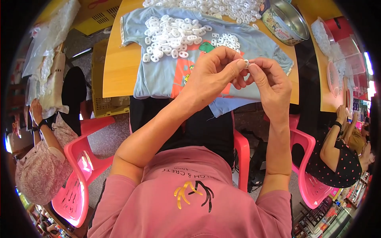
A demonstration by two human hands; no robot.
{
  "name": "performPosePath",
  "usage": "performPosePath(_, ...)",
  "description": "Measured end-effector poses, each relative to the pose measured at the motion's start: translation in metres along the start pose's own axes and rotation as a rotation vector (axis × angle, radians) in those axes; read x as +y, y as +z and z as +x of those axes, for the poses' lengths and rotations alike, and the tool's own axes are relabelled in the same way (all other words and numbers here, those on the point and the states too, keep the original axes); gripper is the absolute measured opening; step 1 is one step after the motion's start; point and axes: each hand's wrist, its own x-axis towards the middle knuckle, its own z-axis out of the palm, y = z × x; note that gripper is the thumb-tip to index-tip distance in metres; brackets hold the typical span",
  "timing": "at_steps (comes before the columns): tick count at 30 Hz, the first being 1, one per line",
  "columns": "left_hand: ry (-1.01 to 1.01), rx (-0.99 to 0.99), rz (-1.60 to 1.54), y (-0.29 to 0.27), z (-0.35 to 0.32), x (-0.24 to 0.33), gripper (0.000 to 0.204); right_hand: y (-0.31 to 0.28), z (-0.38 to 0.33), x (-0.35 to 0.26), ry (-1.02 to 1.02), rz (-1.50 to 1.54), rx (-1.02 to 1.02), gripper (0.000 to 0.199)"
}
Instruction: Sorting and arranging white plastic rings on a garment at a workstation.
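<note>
Above the table edge, my two hands meet fingertip to fingertip. Pinched in my left hand [216, 75] is a small white plastic piece [246, 62], partly covered by the fingers. The thumb and forefinger of my right hand [274, 79] are closed right beside it, on a tiny pale bit too small to make out. Behind the hands, a light blue T-shirt [152, 77] with a printed front lies spread on the table. On it sit a big heap of white two-holed plastic pieces [172, 35] and, to the right, a smaller group of similar white pieces [228, 41].
More white pieces [222, 7] cover the far side of the wooden table [119, 63]. A round metal tin [285, 25] stands at the far right. Pink chairs [81, 174] flank me, with people seated left [43, 166] and right [337, 158]. A yellow crate [105, 104] is below left.
</note>
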Motion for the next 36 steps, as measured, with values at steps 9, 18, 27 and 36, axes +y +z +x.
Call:
performPosePath(9, -0.052, 0.033, -0.072, 0.0, -0.011, 0.006, 0.019, 0.001, -0.001, -0.016, -0.152, -0.227, 0.002, 0.012)
performPosePath(18, -0.072, 0.012, -0.027, 0.0, -0.02, 0.012, 0.019, -0.006, 0.013, -0.029, -0.674, -0.692, -0.081, 0.014)
performPosePath(27, 0.001, 0.04, -0.042, 0.006, -0.019, 0.009, 0.015, 0.002, 0.008, -0.017, -0.606, -0.582, -0.007, 0.005)
performPosePath(36, 0.003, 0.091, 0.036, -0.005, -0.013, -0.005, 0.016, 0.011, 0.01, 0.009, -0.487, -0.476, -0.014, 0.004)
